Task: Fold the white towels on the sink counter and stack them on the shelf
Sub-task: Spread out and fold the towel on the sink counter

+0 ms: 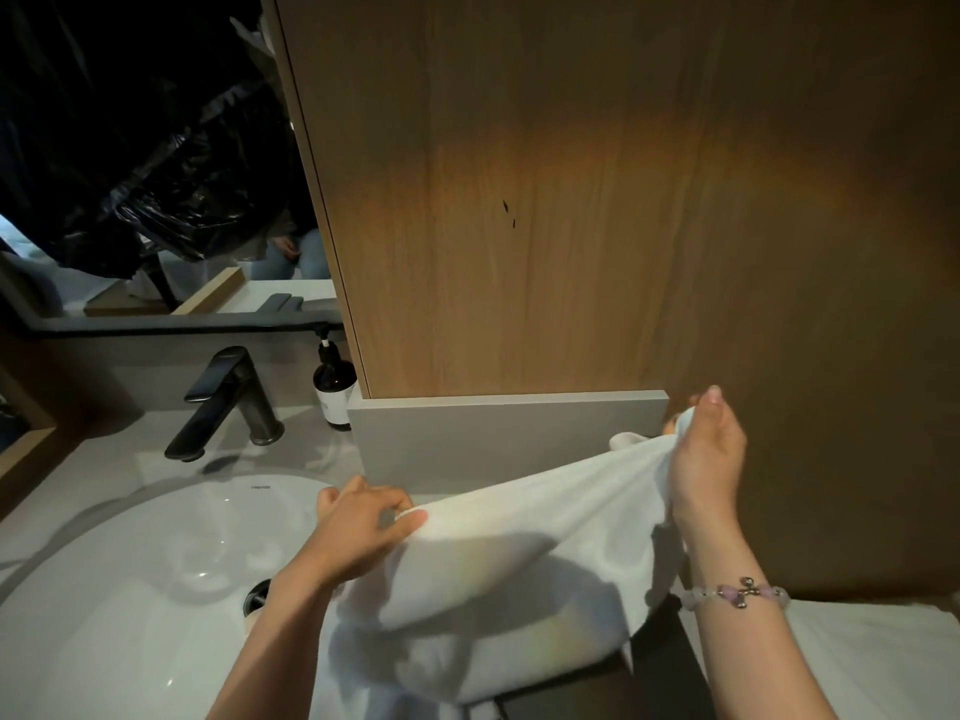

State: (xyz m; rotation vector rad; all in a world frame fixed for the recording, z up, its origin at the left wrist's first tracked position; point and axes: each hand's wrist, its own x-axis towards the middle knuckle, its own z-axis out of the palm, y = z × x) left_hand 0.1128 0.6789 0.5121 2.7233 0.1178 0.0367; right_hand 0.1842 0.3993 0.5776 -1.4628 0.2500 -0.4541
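White towel held taut right of sink basin; left hand, right hand fingers pinching upper corners. Likely step: first fold; next needs corners brought together.

Soft white cloth towel; glossy sink; matt wood panel

We stand in a bathroom, at a vanity. A white basin is sunk in a pale table, with a black tap on its far side. A dark pump bottle stands just right of the tap. Farther back are a mirror and a wood-panelled cabinet, and a white towel hangs near right.
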